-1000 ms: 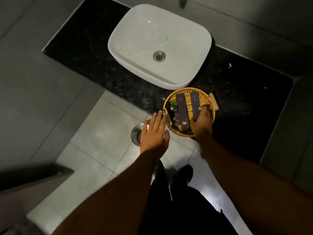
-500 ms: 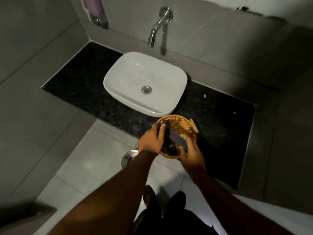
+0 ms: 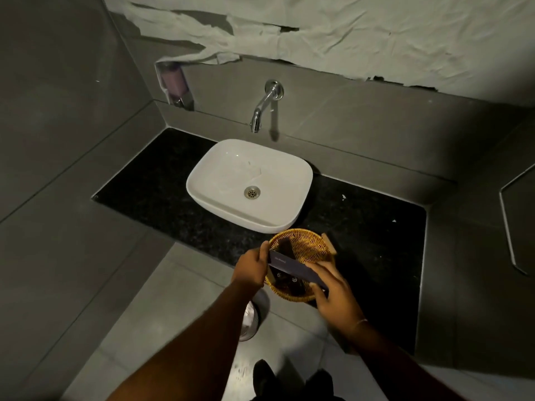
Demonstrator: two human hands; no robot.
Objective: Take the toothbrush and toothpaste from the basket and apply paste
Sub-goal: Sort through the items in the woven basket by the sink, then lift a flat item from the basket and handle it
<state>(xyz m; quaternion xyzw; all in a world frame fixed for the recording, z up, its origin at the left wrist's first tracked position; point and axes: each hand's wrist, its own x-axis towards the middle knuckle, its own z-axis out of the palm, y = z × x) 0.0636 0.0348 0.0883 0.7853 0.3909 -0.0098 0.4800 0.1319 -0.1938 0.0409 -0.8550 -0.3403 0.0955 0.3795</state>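
A round wicker basket (image 3: 311, 244) sits at the front edge of the black counter (image 3: 362, 227), just right of the basin. A long dark purple box (image 3: 292, 266) is held level above the basket. My left hand (image 3: 251, 266) grips its left end and my right hand (image 3: 333, 287) grips its right end. What the box holds is hidden. Other dark packets (image 3: 285, 280) lie in the basket under the box, partly covered by it.
A white basin (image 3: 225, 180) stands on the counter under a chrome wall tap (image 3: 260, 111). A soap dispenser (image 3: 173, 82) hangs on the wall at the left. A steel bin lid (image 3: 249, 322) sits on the floor below my left arm.
My right hand has lifted the purple box out of the basket and my left hand has taken its other end. The view has tilted up, showing the tap and wall.
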